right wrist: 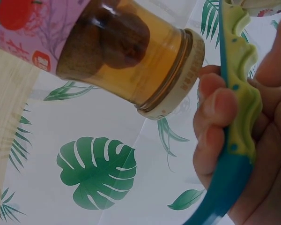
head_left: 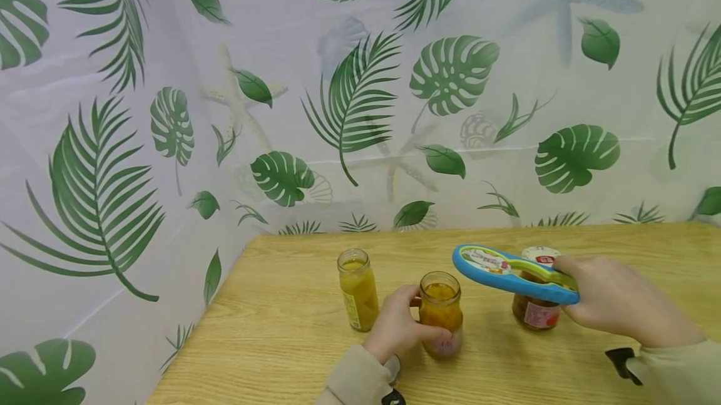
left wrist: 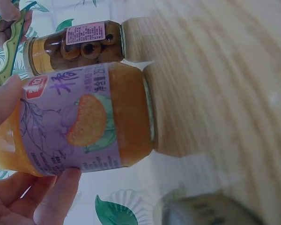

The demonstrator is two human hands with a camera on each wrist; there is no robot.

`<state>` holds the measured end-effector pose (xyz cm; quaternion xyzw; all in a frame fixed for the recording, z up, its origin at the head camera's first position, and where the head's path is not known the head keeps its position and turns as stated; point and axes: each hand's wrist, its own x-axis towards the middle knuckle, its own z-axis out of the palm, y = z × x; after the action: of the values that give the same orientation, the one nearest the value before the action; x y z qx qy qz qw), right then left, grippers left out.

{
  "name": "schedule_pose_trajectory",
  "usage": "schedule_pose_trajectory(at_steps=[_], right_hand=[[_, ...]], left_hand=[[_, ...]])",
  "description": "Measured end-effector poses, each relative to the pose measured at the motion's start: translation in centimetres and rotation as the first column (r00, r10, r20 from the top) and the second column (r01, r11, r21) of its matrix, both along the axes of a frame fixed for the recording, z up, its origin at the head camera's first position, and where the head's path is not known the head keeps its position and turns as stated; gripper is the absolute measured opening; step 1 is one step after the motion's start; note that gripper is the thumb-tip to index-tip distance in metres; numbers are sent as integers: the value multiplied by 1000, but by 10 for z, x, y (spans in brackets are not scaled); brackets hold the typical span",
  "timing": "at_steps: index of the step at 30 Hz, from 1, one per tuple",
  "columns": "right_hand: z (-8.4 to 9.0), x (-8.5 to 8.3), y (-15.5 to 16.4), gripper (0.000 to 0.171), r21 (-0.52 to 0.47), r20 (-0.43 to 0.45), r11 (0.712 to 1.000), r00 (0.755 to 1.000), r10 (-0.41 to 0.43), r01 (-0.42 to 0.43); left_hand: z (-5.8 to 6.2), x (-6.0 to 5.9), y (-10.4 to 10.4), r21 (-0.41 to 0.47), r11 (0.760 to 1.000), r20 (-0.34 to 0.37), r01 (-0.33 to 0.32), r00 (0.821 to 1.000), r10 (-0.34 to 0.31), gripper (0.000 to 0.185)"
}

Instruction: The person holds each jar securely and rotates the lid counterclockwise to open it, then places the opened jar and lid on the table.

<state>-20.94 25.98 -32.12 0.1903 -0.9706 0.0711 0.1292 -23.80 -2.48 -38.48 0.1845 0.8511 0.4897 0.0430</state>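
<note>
My left hand [head_left: 405, 323] grips a glass jar of orange segments [head_left: 440, 312] that stands on the wooden table [head_left: 293, 330]. No lid shows on it. Its purple label fills the left wrist view [left wrist: 70, 126], with my fingers [left wrist: 51, 197] curled round it. My right hand [head_left: 569, 280] holds the handle of a blue and green jar opener [head_left: 509, 270]. The opener's head hovers over the left of a dark-fruit jar [head_left: 535, 312] with a white lid [head_left: 541, 256]. In the right wrist view that jar [right wrist: 126, 51] lies beside the opener [right wrist: 239, 117], and my fingers [right wrist: 215, 117] wrap the handle.
A taller jar of yellow fruit [head_left: 357, 289] stands just left of my left hand, its mouth uncovered. A leaf-printed white curtain [head_left: 360, 111] closes off the back and the left side. The table's left edge [head_left: 197, 336] runs diagonally.
</note>
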Motion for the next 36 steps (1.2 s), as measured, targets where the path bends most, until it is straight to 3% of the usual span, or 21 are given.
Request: schedule_pose_trajectory(at_steps=[20,36], right_hand=[[2,0,-1,23,-3,1,1000,1000,3,-3],[1,1,0,27,1,15,1000,1000,-10,10]], left_hand=[[2,-17,12,-11,998,25,-59,998,59,51],[0,-26,19,-20,998,-1,-64,998,64,50]])
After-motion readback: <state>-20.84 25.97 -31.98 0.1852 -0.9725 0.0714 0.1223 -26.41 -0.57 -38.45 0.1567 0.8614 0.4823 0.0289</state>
